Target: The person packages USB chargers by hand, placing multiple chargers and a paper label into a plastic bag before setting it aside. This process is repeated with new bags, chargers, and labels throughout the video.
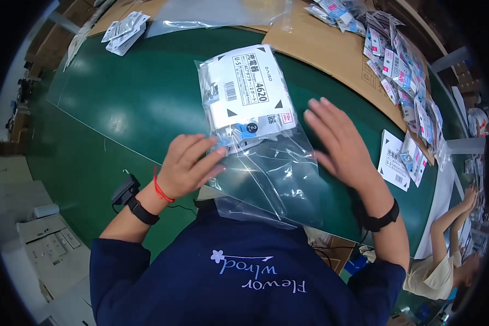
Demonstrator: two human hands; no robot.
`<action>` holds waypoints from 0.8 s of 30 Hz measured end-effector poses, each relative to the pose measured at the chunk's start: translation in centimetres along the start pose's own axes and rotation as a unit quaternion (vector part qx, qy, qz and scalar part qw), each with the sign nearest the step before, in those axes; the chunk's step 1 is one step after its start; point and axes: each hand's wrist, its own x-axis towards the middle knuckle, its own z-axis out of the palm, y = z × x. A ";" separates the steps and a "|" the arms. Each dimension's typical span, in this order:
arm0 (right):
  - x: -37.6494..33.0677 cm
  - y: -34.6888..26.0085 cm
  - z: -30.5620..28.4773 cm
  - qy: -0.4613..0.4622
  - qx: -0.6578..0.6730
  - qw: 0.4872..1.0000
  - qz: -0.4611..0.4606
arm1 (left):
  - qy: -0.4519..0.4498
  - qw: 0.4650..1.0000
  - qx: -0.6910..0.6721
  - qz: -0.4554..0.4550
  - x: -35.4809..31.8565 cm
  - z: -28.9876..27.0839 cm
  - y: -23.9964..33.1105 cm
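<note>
- Clear plastic bag (255,125) of white packaged items lies flat on the green table (119,103), its open end toward the person.
- Left hand (187,165) rests on the bag's near left edge, fingers pressing the plastic, nothing clasped.
- Right hand (339,138) hovers flat and open just beside the bag's right side.
- Farther off, small packets (405,70) are heaped on cardboard (320,46).
</note>
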 end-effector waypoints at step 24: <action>7.4 1.4 0.3 -0.009 0.547 0.814 0.194 | 0.009 0.723 -0.517 -0.458 6.2 -1.0 -4.5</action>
